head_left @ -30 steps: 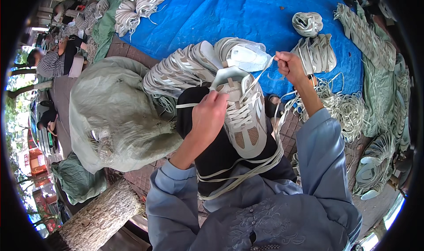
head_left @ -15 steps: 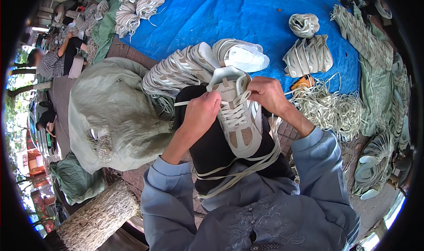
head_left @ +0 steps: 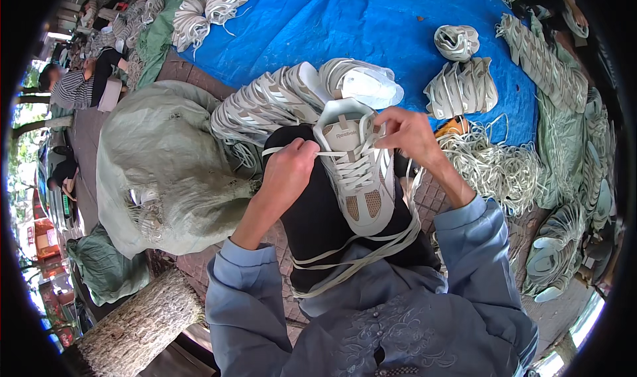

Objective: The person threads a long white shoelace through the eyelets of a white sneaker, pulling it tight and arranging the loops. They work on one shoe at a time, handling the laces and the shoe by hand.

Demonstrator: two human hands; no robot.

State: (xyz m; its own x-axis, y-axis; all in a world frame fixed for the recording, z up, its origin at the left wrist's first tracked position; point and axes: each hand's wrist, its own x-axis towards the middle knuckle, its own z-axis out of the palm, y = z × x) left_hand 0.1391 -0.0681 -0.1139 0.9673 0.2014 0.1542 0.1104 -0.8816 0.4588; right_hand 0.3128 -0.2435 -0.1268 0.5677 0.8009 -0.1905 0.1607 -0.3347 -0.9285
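Observation:
A beige and white sneaker (head_left: 362,201) rests on my black-covered lap, its toe toward me. White laces cross its tongue. My left hand (head_left: 289,172) is closed on a shoelace (head_left: 329,154) pulled taut to the left from the upper eyelets. At the right side of the shoe's opening, the fingers of my right hand (head_left: 406,137) pinch the lace by the top eyelet; the fingertips partly cover it. More loose laces (head_left: 361,261) lie across my lap below the toe.
Nested sneakers (head_left: 272,101) lie just beyond my lap, with others (head_left: 462,88) on the blue tarp (head_left: 318,25). A heap of laces (head_left: 494,164) sits at right. A pale sack (head_left: 172,164) and a log (head_left: 142,317) are at left. Other people sit farther off.
My left hand has moved left and slightly down, drawing out a longer taut stretch of lace. My right hand has shifted slightly, its fingers now at the shoe's upper right edge.

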